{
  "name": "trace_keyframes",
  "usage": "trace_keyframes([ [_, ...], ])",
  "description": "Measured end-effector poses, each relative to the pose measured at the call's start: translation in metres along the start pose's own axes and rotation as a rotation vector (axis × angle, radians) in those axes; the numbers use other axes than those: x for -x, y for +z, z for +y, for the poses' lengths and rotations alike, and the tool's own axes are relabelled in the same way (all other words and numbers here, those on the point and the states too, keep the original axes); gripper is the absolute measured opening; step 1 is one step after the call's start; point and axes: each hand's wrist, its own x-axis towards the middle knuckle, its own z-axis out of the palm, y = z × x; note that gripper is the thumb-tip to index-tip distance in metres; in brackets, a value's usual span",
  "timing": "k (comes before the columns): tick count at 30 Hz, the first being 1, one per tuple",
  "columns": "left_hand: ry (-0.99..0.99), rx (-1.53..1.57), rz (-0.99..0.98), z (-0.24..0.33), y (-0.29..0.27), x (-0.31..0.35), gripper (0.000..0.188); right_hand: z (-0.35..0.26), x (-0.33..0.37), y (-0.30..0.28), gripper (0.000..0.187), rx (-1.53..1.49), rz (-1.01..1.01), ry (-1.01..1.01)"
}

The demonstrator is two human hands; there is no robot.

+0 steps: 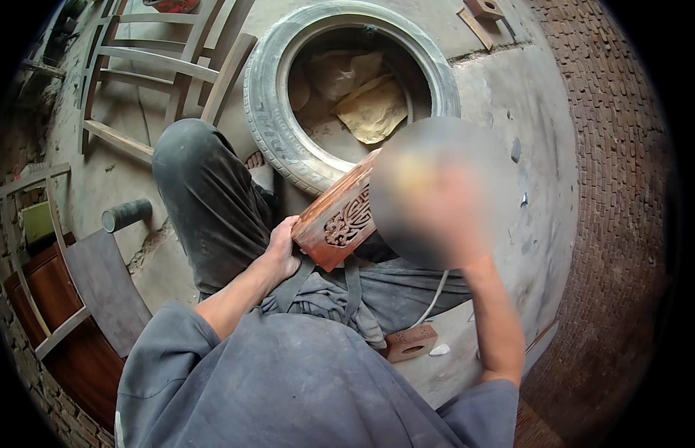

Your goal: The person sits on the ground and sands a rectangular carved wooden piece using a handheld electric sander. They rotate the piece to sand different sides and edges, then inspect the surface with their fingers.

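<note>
I'm holding a reddish-brown, oblong wooden piece with a carved openwork panel (pixel 340 224) over the lap, and it's sitting tilted, with its far end pointing toward the upper right. The left hand (pixel 283 248) is the one I can actually see: its fingers are gripping the piece's lower-left end. The right hand (pixel 459 216) is hiding in a big round blur by the far end, so I honestly can't tell whether its fingers are open, closed or gripping anything. A soft yellow patch (pixel 414 179) is showing through that same blur, too smeared to identify.

Just beyond the piece, a big grey rubber tyre (pixel 276 138) is lying on its side on the grey concrete floor (pixel 541 149), with a crumpled yellowish sheet (pixel 371 110) resting inside. Up left, some slatted greyish-brown wooden frames (pixel 151 73) are standing near a bent knee in dark grey trousers (pixel 202 194). Left of that knee, a dark green cylinder (pixel 127 215) is lying by a flat grey panel (pixel 107 291). Down by the lap, a small reddish-brown wooden block with an oval hole (pixel 411 343) is sitting just beside a white chip (pixel 439 349), and a thin white cord (pixel 435 299) is curving down near it.
</note>
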Motion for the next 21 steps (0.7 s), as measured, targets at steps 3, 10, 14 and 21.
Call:
trace_keyframes([
  [3, -0.027, 0.024, -0.008, 0.002, -0.006, -0.002, 0.034, 0.009, -0.005, -0.001, 0.035, -0.022, 0.014, 0.015],
  [10, -0.019, 0.030, 0.028, -0.005, -0.019, -0.015, 0.032, -0.090, 0.032, -0.014, 0.030, -0.184, -0.114, -0.037],
  [14, -0.007, 0.059, -0.014, -0.005, -0.017, -0.013, 0.029, -0.121, 0.043, -0.020, 0.026, -0.225, -0.179, -0.225],
  [21, 0.033, -0.015, 0.098, -0.003, -0.003, -0.002, 0.028, -0.069, 0.034, -0.025, 0.026, -0.247, -0.250, -0.270],
])
